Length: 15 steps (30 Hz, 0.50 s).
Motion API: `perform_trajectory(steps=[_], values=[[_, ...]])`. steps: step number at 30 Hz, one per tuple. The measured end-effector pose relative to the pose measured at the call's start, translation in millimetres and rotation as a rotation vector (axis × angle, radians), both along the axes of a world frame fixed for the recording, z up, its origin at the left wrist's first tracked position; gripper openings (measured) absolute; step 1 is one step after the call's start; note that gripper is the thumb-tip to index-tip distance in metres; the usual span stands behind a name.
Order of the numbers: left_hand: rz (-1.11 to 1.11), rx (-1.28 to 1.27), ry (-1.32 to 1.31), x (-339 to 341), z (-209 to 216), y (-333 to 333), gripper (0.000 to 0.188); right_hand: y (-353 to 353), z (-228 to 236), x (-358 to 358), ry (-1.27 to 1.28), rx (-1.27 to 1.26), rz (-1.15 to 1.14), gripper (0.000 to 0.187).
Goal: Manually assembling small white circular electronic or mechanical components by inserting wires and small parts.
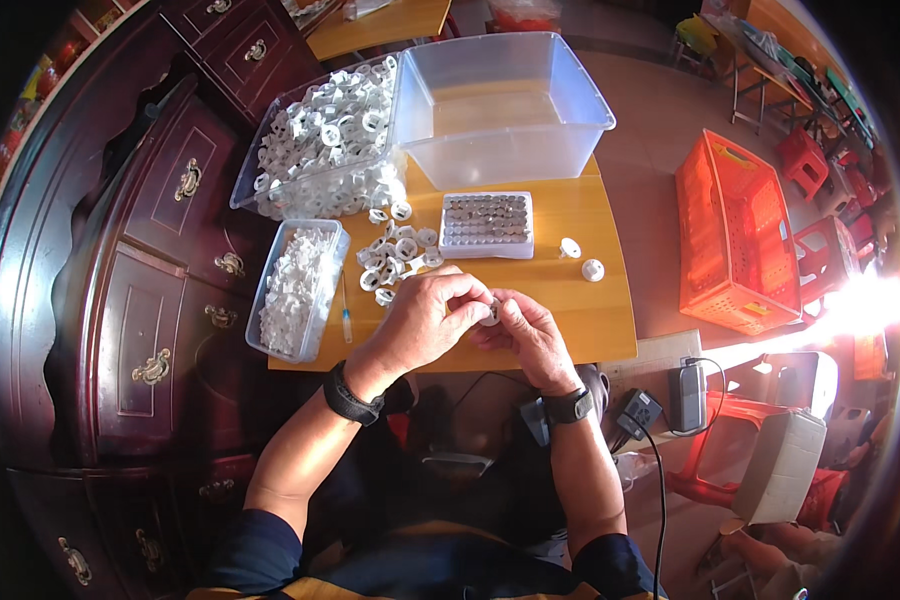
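Observation:
My left hand [417, 325] and my right hand [532, 338] meet above the near edge of the table, fingers pinched together. Between their fingertips is a small round white plastic part [490, 314] with a dark spot; the fingers cover much of it. Just beyond lies a loose pile of white plastic rings [388, 262]. A white tray [454, 248] with rows of small silvery round pieces stands behind my hands. Two white domed pieces, one [569, 247] and another [592, 270], rest to the right. A thin screwdriver-like tool [347, 325] lies left of my left hand.
On the left, a clear tub [339, 250] holds small white pieces. Behind it stands a large clear bin [245, 180] heaped with white rings, beside another clear bin [510, 150]. Dark wooden cabinets [155, 290] line the left; an orange crate [735, 240] and cabled adapters [638, 412] are right.

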State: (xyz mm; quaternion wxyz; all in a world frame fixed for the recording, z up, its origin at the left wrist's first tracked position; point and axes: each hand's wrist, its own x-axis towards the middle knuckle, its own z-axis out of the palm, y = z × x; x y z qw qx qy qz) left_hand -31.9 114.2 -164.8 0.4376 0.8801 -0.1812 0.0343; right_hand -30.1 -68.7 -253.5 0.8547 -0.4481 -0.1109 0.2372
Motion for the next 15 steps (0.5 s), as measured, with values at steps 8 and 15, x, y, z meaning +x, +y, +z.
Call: perform_trajectory(steps=[8, 15], values=[[0.028, -0.076, 0.057, -1, 3, -4, 0.005, 2, 0, -1, -0.084, -0.041, -0.045, 0.044], [0.018, 0.199, -0.288, -6, 5, -13, 0.006, 3, -1, 0, -0.091, -0.076, -0.085, 0.041]])
